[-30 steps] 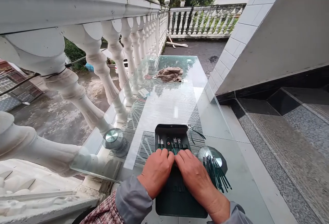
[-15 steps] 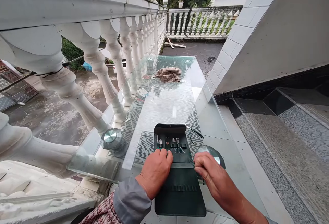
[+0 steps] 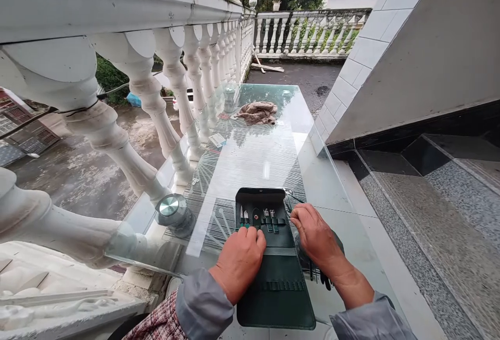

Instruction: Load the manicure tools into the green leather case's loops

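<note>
A dark green manicure case [image 3: 275, 303] lies unfolded on the glass table. Its upper panel holds small metal tools, a dark leather-like piece and two nail clippers [image 3: 271, 220] under straps; the strip of loops on the lower panel holds nothing visible. My left hand [image 3: 240, 259] grips the case at its left side with curled fingers, covering the lower ends of some tools. At the case's upper right lie nippers [image 3: 289, 192] with dark handles. My right hand [image 3: 314, 233] is pinched closed beside those handles; what its fingertips hold is hidden.
The glass tabletop [image 3: 328, 184] rests on round metal-capped supports [image 3: 172, 207]. Farther back lie a crumpled brown cloth [image 3: 258, 113] and a small card [image 3: 217, 140]. A white balustrade [image 3: 175, 79] runs along the left; stone steps [image 3: 422, 199] rise on the right.
My right hand has moved up and away from me along the case's right edge, to the nippers' handles. Dark tool ends now show below it. My left hand stays on the case.
</note>
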Tool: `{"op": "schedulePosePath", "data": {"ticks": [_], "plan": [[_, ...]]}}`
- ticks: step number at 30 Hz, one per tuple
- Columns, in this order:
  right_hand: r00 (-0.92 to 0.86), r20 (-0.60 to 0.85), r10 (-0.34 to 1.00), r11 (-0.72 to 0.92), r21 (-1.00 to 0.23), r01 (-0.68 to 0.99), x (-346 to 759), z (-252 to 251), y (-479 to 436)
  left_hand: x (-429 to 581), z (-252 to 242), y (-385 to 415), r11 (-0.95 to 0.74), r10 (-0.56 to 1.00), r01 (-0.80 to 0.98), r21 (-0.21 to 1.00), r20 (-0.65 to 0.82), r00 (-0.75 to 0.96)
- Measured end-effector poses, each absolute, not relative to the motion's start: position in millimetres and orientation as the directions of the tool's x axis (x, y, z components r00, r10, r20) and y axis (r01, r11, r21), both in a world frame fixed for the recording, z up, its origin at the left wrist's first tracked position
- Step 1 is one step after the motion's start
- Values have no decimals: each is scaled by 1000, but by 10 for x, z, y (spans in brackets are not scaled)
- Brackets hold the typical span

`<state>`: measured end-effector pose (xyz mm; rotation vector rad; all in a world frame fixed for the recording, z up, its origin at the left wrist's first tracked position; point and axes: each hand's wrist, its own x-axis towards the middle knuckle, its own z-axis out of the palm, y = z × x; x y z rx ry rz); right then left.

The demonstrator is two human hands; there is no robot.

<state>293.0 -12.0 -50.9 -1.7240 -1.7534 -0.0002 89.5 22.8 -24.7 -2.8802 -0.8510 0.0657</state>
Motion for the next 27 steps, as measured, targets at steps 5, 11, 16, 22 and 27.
{"op": "schedulePosePath", "data": {"ticks": [5,11,16,22,27], "plan": [[87,422,903,74,-352,933,2914,-555,-96,895,-255,227,-831,546,541,-133,-5,838],[138,419,897,-14,-285,958,2970,-575,-110,894,-236,215,-833,542,530,-158,-41,839],[123,402,907,-22,-246,969,2974,-581,-112,895,-221,205,-834,538,523,-177,-50,841],[101,424,900,4,-240,971,2928,-552,-116,890,-218,212,-838,534,522,-161,-48,844],[85,516,853,86,-299,950,2781,-505,-120,895,-208,203,-841,536,528,-119,-46,843]]}}
